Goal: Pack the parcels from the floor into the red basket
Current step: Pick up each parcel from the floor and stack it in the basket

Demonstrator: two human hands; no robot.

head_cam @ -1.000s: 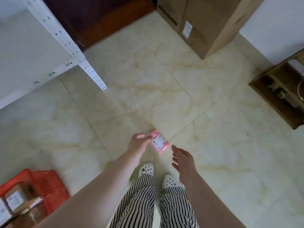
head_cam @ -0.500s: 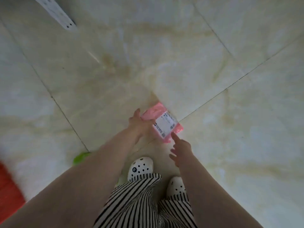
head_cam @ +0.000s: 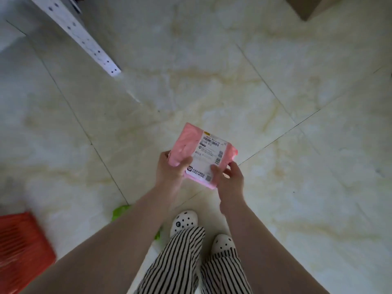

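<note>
A pink parcel (head_cam: 191, 143) with a white shipping label is held up above the tiled floor in front of me. My left hand (head_cam: 170, 169) grips its near left corner, thumb on top. Pinching the near right edge is my right hand (head_cam: 229, 180), its fingers partly covering the label. The red basket (head_cam: 20, 240) stands on the floor at the lower left, blurred and cut off by the frame edge; its inside is not visible.
A white perforated shelf post (head_cam: 82, 37) comes down to the floor at the upper left. Something green (head_cam: 119, 212) lies on the floor behind my left forearm. A cardboard box corner (head_cam: 307, 7) shows at the top right. My feet in white clogs (head_cam: 184, 221) stand below.
The pink parcel has come up off the floor and closer to me. My right hand, free and apart from it before, now holds its right edge. The view has tilted down.
</note>
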